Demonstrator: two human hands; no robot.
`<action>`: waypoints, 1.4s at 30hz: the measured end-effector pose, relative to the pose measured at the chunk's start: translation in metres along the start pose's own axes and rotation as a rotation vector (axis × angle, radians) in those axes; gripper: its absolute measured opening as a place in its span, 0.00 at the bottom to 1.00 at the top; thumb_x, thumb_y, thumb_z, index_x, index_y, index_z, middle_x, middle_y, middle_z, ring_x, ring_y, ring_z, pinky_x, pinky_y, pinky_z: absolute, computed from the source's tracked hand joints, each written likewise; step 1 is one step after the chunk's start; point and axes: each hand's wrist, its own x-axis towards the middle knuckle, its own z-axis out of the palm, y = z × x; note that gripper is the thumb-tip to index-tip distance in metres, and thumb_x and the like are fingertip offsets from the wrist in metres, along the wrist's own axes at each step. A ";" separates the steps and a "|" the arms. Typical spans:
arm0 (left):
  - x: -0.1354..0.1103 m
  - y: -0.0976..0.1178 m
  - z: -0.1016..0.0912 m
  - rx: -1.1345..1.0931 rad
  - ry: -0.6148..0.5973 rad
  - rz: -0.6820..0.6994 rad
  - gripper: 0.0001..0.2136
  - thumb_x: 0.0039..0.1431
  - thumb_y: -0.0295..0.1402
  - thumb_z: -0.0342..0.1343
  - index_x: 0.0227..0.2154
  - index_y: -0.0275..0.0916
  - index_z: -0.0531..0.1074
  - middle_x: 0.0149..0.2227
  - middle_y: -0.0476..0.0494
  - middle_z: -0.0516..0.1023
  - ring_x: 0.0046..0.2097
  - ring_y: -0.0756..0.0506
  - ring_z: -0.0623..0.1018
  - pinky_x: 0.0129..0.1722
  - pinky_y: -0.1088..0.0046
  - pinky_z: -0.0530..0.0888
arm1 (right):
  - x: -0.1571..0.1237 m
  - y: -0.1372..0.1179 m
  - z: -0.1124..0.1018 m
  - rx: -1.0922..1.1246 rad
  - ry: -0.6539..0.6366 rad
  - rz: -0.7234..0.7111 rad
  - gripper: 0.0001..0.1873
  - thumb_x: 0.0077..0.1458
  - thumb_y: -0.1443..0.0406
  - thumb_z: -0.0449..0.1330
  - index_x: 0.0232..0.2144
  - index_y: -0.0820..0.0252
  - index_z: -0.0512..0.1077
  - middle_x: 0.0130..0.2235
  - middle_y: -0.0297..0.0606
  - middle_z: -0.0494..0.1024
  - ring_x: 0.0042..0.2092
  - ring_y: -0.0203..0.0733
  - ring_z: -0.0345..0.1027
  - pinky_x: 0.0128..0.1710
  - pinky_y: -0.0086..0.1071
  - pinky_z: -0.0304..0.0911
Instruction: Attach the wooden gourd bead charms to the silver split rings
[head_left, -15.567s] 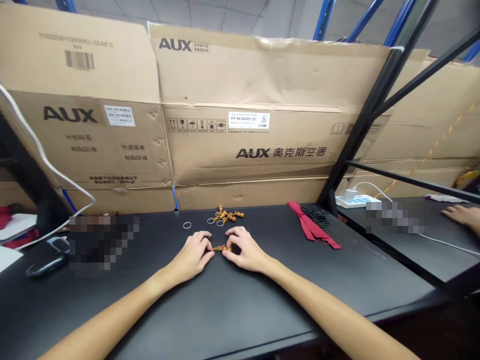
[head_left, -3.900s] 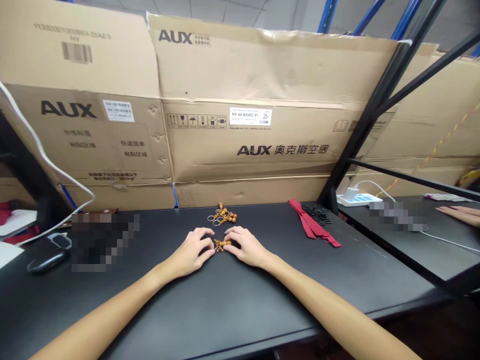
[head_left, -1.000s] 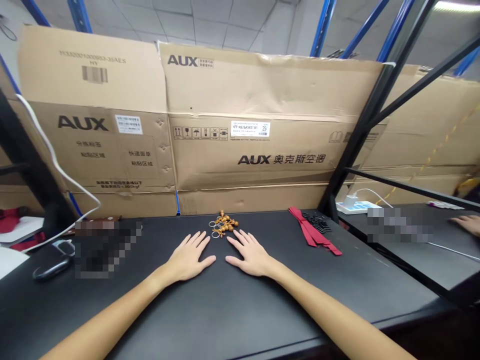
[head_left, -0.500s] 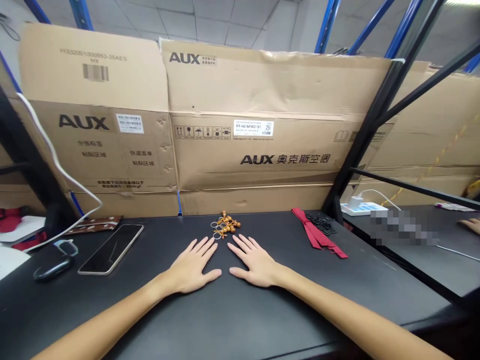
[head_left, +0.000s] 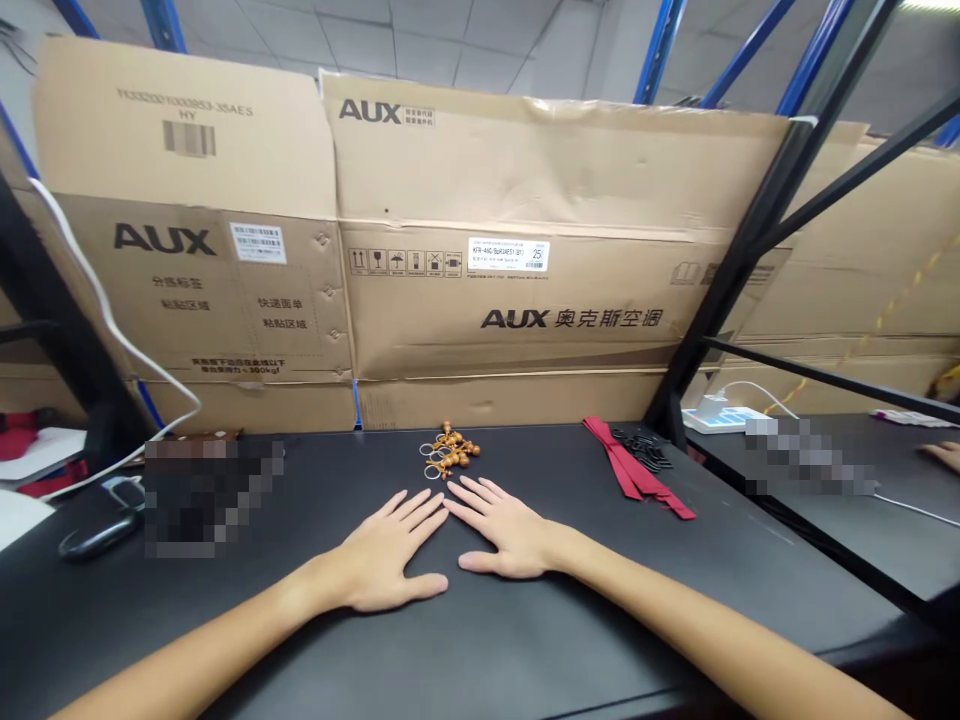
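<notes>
My left hand lies flat on the black table, palm down, fingers spread and holding nothing. Beside it, my right hand rests the same way, also with nothing in it. The index fingertips of both hands come close together or touch; I cannot tell which. Just beyond the fingertips sits a small pile of brown gourd-shaped keychains with silver metal rings. Neither hand touches the pile.
Red ribbon strips and a heap of small black pieces lie at the right, near a black metal post. A black glossy object and a white cable are at the left. Cardboard walls the back.
Both hands have slid slightly back from the keychains. Their fingertips have drawn closer together. The keychain pile stays in place.
</notes>
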 end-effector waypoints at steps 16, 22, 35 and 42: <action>0.014 -0.017 -0.013 -0.022 -0.058 0.062 0.32 0.62 0.54 0.46 0.65 0.52 0.48 0.68 0.48 0.45 0.68 0.39 0.47 0.66 0.54 0.43 | 0.002 0.013 -0.002 0.036 0.001 -0.015 0.43 0.56 0.41 0.51 0.66 0.53 0.45 0.68 0.37 0.41 0.69 0.49 0.32 0.67 0.47 0.29; 0.010 -0.018 -0.012 -0.057 -0.048 0.054 0.32 0.61 0.54 0.48 0.65 0.53 0.48 0.68 0.49 0.45 0.68 0.39 0.47 0.66 0.54 0.43 | -0.001 0.016 -0.002 0.050 0.022 -0.001 0.42 0.56 0.43 0.52 0.66 0.50 0.46 0.68 0.36 0.42 0.69 0.49 0.32 0.67 0.47 0.29; 0.010 -0.015 -0.014 -0.035 -0.027 0.051 0.32 0.61 0.54 0.48 0.65 0.53 0.48 0.68 0.50 0.46 0.68 0.40 0.48 0.67 0.55 0.44 | -0.002 0.011 -0.003 0.019 0.004 -0.002 0.42 0.58 0.43 0.50 0.66 0.52 0.43 0.69 0.36 0.39 0.69 0.48 0.30 0.67 0.47 0.29; 0.010 -0.014 -0.014 -0.029 -0.017 0.048 0.33 0.61 0.54 0.47 0.66 0.53 0.46 0.68 0.50 0.47 0.68 0.40 0.50 0.67 0.57 0.45 | -0.003 0.009 -0.002 0.004 0.014 -0.007 0.42 0.58 0.43 0.50 0.66 0.51 0.43 0.68 0.37 0.39 0.69 0.49 0.30 0.67 0.47 0.29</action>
